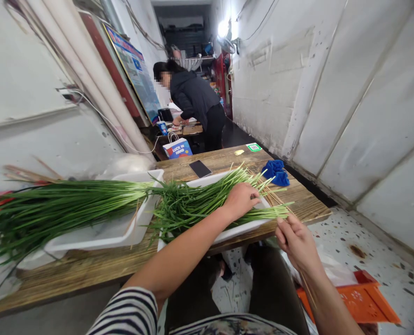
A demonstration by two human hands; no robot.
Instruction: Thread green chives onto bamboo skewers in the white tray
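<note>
My left hand (240,201) is over the white tray of garlic chives (196,200), its fingers curled together above the pale stalk ends. Whatever its fingertips may hold is too small to tell. My right hand (297,239), off the tray's right end, pinches thin bamboo skewers (308,291), which stick out below the palm. The cut ends of a few chives (274,212) meet its thumb and fingertip. More loose skewers (270,191) lie at the tray's right end, partly under the stalks.
To the left, a second white tray (123,239) carries a large bunch of chives (77,200). Behind lie a phone (200,169), a blue cloth (275,172) and a green code card (254,147). An orange crate (360,300) stands low right. Another person (196,100) bends over a farther table.
</note>
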